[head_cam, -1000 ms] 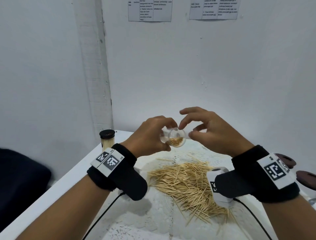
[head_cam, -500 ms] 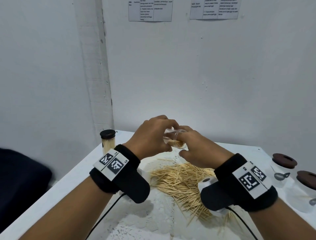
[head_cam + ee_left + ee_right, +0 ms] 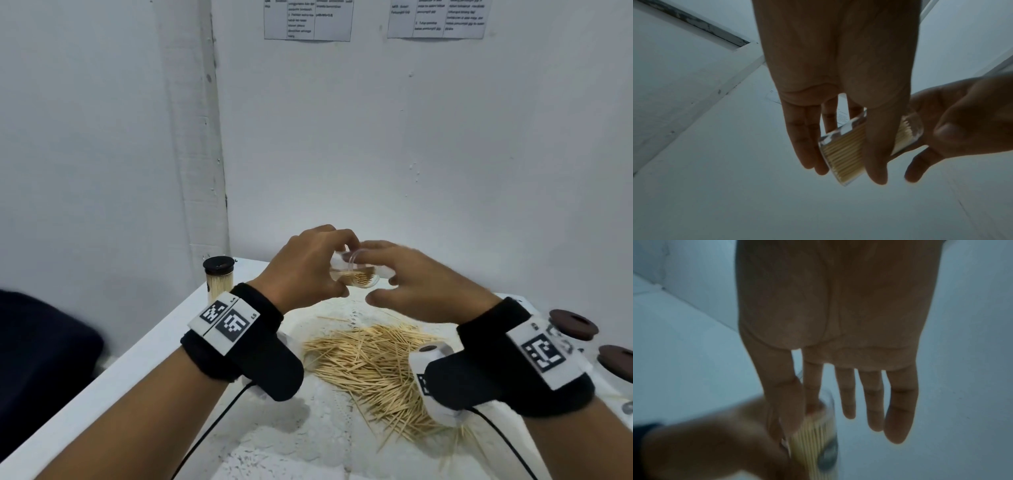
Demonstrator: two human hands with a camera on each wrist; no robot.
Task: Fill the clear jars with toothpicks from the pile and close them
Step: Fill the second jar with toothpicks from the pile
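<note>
Holding clear jar [image 3: 354,274] in L hand [image 3: 305,270], R hand [image 3: 421,291] at mouth

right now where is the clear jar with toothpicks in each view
Head: the jar is at centre, held on its side above the pile.
Left wrist: the jar is lower centre, gripped by the left hand.
Right wrist: the jar is at bottom centre-left, blurred.
Shared landmark: the left hand holding the jar.
</note>
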